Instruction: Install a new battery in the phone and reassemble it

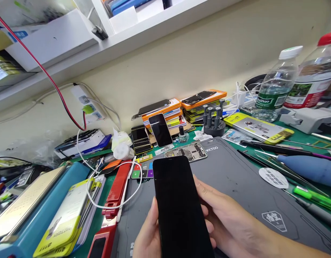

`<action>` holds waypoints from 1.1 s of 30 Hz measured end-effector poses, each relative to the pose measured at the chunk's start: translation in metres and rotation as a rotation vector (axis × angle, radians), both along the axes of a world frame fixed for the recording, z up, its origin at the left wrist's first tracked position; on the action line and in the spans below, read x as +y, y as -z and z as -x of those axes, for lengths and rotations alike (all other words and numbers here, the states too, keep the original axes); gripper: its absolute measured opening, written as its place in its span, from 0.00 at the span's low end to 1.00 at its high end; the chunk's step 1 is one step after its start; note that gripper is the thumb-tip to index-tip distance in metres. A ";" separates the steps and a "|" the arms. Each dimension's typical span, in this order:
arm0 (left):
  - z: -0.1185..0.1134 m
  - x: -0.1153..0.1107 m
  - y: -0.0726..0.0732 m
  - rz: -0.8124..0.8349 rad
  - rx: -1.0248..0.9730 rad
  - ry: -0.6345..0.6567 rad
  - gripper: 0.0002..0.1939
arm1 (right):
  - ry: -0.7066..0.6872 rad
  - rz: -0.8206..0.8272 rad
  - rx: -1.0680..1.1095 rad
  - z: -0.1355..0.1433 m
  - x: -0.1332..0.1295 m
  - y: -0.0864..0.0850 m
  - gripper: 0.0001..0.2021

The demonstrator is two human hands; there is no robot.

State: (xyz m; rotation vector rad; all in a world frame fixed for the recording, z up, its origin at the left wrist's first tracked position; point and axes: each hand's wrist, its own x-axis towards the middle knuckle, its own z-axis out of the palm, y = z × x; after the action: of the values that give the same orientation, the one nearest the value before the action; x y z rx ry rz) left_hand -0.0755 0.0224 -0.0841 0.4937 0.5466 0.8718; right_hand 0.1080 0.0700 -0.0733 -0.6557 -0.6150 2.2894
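Note:
A black phone screen [178,208], dark and unlit, is held upright between both hands near the bottom centre. My left hand [148,233] grips its left edge, with the thumb along the side. Along the right edge are the thumb and curled fingers of my right hand [221,211]. Just beyond the screen's top, an opened phone housing [193,152] with exposed inner parts lies on the grey mat [235,186]. Another dark phone [160,129] leans against a stack of orange and yellow boxes.
Tweezers, a blue-handled tool [307,166] and a green pen-like tool [316,198] lie at right. Behind them stand two plastic bottles [274,86]. A red device [115,193], battery packs [66,215] and a blue machine [47,211] occupy the left. A white cable [111,208] loops beside the mat.

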 end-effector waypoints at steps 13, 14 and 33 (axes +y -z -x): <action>0.000 0.000 0.001 -0.005 -0.012 -0.004 0.45 | -0.013 -0.008 0.002 0.001 0.002 -0.001 0.36; 0.000 0.000 0.001 -0.002 -0.013 0.000 0.45 | -0.014 -0.012 -0.002 0.002 0.002 -0.001 0.36; 0.001 0.000 0.004 -0.010 -0.025 -0.013 0.45 | -0.026 -0.021 0.019 0.002 0.003 -0.002 0.37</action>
State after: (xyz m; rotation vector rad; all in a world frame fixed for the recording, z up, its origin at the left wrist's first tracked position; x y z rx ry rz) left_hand -0.0768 0.0222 -0.0878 0.4886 0.5235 0.8924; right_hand 0.1059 0.0729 -0.0709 -0.6179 -0.6414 2.3075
